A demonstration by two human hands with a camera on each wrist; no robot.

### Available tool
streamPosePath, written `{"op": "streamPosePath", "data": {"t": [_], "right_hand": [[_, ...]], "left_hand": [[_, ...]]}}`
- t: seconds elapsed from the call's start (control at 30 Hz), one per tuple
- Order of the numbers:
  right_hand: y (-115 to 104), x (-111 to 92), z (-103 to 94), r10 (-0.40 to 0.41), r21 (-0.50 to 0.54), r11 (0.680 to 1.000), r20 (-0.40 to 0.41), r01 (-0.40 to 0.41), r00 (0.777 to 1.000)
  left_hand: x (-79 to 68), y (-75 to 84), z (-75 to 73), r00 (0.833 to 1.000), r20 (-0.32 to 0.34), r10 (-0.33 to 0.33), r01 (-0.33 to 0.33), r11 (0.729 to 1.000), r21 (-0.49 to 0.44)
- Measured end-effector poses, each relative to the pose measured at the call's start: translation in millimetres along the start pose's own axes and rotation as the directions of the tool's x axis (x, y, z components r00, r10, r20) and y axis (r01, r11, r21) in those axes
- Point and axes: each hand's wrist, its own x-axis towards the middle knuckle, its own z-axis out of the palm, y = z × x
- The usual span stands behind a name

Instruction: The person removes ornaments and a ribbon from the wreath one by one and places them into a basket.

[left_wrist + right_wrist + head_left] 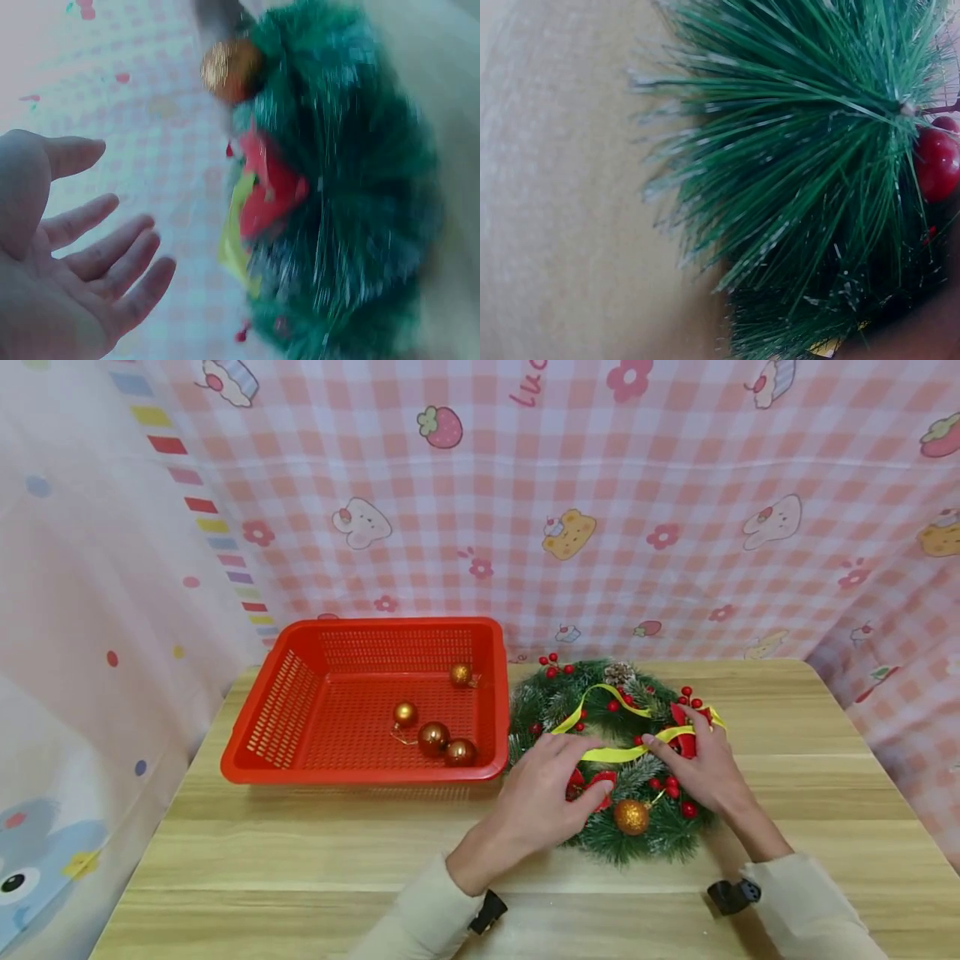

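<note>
A green wreath (619, 847) lies on the table, decorated with red berries, red bows, a pinecone and a gold ball (632, 817). A yellow ribbon (618, 754) loops loosely across it. My left hand (534, 793) is over the wreath's left side by a red bow (602, 781); the left wrist view shows that hand (82, 277) with fingers loosely spread and nothing held. My right hand (705, 768) lies over the wreath's right side, thumb at the ribbon, fingers spread by another red bow. Its palm side is hidden. Green needles (802, 165) fill much of the right wrist view.
A red plastic basket (363, 775) stands left of the wreath, close to it. Inside are several gold and brown balls (433, 739). The wooden table (300, 860) meets a pink checked curtain (510, 593) at its back edge.
</note>
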Motion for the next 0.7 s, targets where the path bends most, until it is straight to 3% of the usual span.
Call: {"op": "streamPosePath", "data": {"t": [0.2, 0.4, 0.7], "right_hand": [[-1, -1, 0.7, 0.016, -0.022, 1.0, 0.0, -0.016, 1.0], [-1, -1, 0.7, 0.028, -0.034, 0.999, -0.001, -0.028, 1.0], [-1, 0, 1.7, 0.037, -0.045, 0.998, -0.001, -0.037, 0.999]], "left_hand": [[5.2, 6.4, 20.6, 0.987, 0.145, -0.071, 0.084, 0.993, -0.086], [5.3, 4.0, 38.4, 0.977, 0.186, -0.104, 0.13, 0.982, -0.135], [5.3, 4.1, 53.3, 0.969, 0.226, -0.096, 0.112, 0.992, -0.06]]}}
